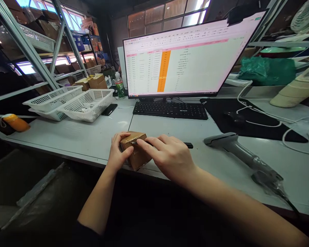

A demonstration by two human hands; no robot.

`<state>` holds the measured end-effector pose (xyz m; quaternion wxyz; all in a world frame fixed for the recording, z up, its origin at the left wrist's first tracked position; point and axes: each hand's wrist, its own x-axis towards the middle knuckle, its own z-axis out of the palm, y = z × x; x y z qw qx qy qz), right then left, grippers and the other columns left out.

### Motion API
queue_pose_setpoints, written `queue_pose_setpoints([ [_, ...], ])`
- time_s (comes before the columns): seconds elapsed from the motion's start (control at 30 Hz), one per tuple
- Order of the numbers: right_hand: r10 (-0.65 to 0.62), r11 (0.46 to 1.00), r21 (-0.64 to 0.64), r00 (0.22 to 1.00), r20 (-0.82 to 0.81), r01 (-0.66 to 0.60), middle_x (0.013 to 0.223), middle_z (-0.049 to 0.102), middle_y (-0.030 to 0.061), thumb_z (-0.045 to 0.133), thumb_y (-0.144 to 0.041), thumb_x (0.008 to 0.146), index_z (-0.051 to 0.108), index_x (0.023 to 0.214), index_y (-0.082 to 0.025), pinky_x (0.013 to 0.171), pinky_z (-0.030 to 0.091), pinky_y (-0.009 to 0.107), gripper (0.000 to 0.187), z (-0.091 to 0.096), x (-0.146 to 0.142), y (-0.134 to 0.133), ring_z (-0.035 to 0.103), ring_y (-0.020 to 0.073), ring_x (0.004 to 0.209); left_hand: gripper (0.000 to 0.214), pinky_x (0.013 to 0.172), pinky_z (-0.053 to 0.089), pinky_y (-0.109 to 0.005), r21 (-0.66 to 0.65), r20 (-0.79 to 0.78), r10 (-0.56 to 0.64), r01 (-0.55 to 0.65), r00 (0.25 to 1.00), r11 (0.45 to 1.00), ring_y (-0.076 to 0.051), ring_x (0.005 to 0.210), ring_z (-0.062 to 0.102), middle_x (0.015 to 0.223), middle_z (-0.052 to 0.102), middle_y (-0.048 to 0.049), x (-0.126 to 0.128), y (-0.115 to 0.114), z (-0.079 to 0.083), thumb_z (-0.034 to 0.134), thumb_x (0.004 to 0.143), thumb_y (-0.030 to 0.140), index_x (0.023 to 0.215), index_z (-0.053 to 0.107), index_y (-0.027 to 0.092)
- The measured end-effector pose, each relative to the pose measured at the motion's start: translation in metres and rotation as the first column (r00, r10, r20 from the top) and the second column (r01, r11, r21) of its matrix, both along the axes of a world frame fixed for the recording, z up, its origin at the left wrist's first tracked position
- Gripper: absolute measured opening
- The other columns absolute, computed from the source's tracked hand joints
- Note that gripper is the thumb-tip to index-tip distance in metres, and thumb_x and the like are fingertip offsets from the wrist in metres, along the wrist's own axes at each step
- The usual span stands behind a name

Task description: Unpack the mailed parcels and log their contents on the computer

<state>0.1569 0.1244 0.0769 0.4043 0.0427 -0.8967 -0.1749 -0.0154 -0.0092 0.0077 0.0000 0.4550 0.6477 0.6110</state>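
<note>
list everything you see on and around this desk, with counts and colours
cardboard box: one, brown, front edge of the table
slim tool: one, black, from box top back under the right hand
table: one, pale grey, across the view
monitor: one, spreadsheet with an orange column, back centre
keyboard: one, black, below the monitor
handheld scanner: one, grey, lying right of the box
baskets: at least two, white, back left of the table
bottle: one, clear with green label, left of the monitor
mat: one, black, right of the keyboard
left hand: one, grips the box's left side
right hand: one, holds the slim tool, fingers on the box top
</note>
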Motion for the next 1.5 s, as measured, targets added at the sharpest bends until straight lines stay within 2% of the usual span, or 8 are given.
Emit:
queue_pose_setpoints([
  [0.27, -0.031, 0.999, 0.038, 0.998, 0.062, 0.029, 0.093, 0.074, 0.0043, 0.050, -0.009, 0.096, 0.071, 0.115, -0.019, 0.062, 0.029, 0.035, 0.031, 0.010, -0.002, -0.005, 0.051, 0.0190, 0.073, 0.042, 0.108, 0.041, -0.046, 0.000, -0.010, 0.027, -0.027, 1.000, 1.000, -0.031, 0.123, 0.054, 0.122, 0.061, -0.0089, 0.002, -0.001, 0.003, 0.068, 0.076, 0.046, 0.112, 0.063, 0.024],
  [0.47, -0.131, 0.991, 0.054, 0.982, 0.135, 0.125, 0.087, 0.072, 0.0049, 0.048, -0.007, 0.095, 0.071, 0.113, -0.021, 0.062, 0.026, 0.036, 0.033, 0.017, 0.005, 0.013, 0.049, 0.0194, 0.070, 0.041, 0.104, 0.043, -0.045, 0.001, 0.017, 0.027, -0.027, 0.999, 1.000, -0.030, 0.116, 0.056, 0.115, 0.063, -0.0081, 0.001, -0.001, 0.005, 0.068, 0.076, 0.043, 0.112, 0.065, 0.024],
  [0.67, -0.141, 0.986, 0.096, 0.987, 0.078, 0.134, 0.088, 0.073, 0.0039, 0.051, -0.007, 0.095, 0.071, 0.114, -0.022, 0.063, 0.028, 0.035, 0.032, 0.012, 0.015, 0.016, 0.049, 0.0189, 0.071, 0.040, 0.104, 0.042, -0.045, -0.020, -0.051, 0.050, -0.051, 0.997, 0.999, -0.030, 0.117, 0.054, 0.115, 0.063, -0.0073, 0.005, 0.000, 0.007, 0.067, 0.075, 0.043, 0.110, 0.065, 0.025],
  [0.93, -0.009, 0.997, 0.082, 1.000, -0.004, 0.009, 0.097, 0.075, 0.0031, 0.055, -0.011, 0.095, 0.070, 0.119, -0.022, 0.063, 0.030, 0.034, 0.030, 0.001, 0.007, -0.002, 0.052, 0.0169, 0.074, 0.038, 0.104, 0.042, -0.045, -0.040, -0.058, 0.042, -0.044, 0.997, 0.998, -0.030, 0.117, 0.054, 0.116, 0.063, -0.0075, 0.003, 0.000, 0.009, 0.067, 0.076, 0.041, 0.111, 0.063, 0.025],
  [1.17, -0.060, 0.997, 0.057, 0.998, 0.008, 0.059, 0.095, 0.074, 0.0035, 0.054, -0.012, 0.096, 0.070, 0.119, -0.022, 0.064, 0.030, 0.035, 0.030, -0.001, -0.001, -0.002, 0.050, 0.0177, 0.073, 0.040, 0.105, 0.043, -0.046, -0.018, -0.024, 0.013, -0.013, 1.000, 1.000, -0.030, 0.120, 0.056, 0.122, 0.061, -0.0082, 0.000, -0.001, 0.002, 0.067, 0.077, 0.042, 0.113, 0.063, 0.025],
  [1.33, -0.147, 0.987, 0.068, 0.988, 0.056, 0.143, 0.087, 0.074, 0.0031, 0.052, -0.011, 0.097, 0.072, 0.115, -0.022, 0.062, 0.029, 0.035, 0.029, 0.005, 0.006, 0.015, 0.049, 0.0181, 0.071, 0.039, 0.106, 0.042, -0.047, 0.016, -0.001, 0.012, -0.012, 1.000, 1.000, -0.031, 0.120, 0.056, 0.120, 0.062, -0.0089, -0.003, 0.000, 0.000, 0.068, 0.077, 0.042, 0.111, 0.065, 0.024],
  [1.43, -0.172, 0.985, -0.014, 0.983, 0.059, 0.173, 0.093, 0.076, 0.0040, 0.050, -0.010, 0.098, 0.072, 0.118, -0.023, 0.063, 0.031, 0.035, 0.032, 0.003, 0.016, 0.033, 0.054, 0.0176, 0.073, 0.039, 0.106, 0.043, -0.048, 0.030, -0.026, 0.027, -0.026, 0.999, 0.999, -0.030, 0.119, 0.057, 0.119, 0.062, -0.0090, -0.002, -0.001, -0.003, 0.066, 0.077, 0.043, 0.111, 0.065, 0.023],
  [1.5, -0.147, 0.967, -0.204, 0.988, 0.042, 0.152, 0.100, 0.076, 0.0050, 0.049, -0.014, 0.099, 0.072, 0.121, -0.024, 0.066, 0.037, 0.033, 0.033, -0.005, 0.024, 0.044, 0.060, 0.0181, 0.079, 0.039, 0.105, 0.045, -0.048, 0.062, -0.072, 0.096, -0.091, 0.993, 0.994, -0.030, 0.119, 0.057, 0.118, 0.062, -0.0090, 0.002, -0.001, -0.006, 0.065, 0.079, 0.043, 0.112, 0.064, 0.023],
])
